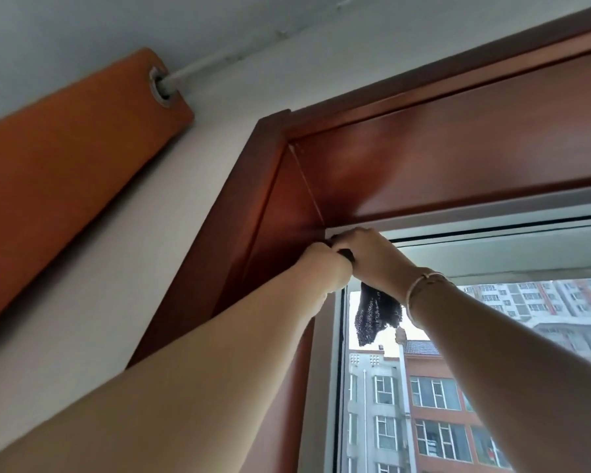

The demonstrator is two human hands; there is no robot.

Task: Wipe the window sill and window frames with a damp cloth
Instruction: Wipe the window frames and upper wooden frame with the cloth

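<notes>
Head view, looking up at the top left corner of a window. Both arms are raised and both hands meet at that corner, where the reddish-brown wooden window frame [321, 186] joins the pale inner frame [458, 213] around the glass.

The left hand [325, 268] is pressed up against the side of the wooden reveal, knuckles toward the corner. Its fingers are turned away from the camera — whether they curl round the cloth or merely press on it cannot be told.

The right hand [369, 254] lies just beside it, touching it, with its back toward the camera. Its fingers are bent over into the corner and closed on a dark cloth [377, 317]. A small dark bit of the cloth shows between the two hands, at the knuckles; the larger part hangs loose below the right palm and wrist, in front of the glass pane [440, 387]. The hanging part has a coarse, knitted look and ends in a narrower tip. The gripped part is hidden under the fingers.

A bracelet [423, 285] sits on the right wrist.

To the left, an orange curtain [65, 165] hangs by an eyelet on a white rod [191, 71], well apart from the hands, against a pale wall [99, 319]. Through the glass — apartment blocks [423, 404] in red and white.
</notes>
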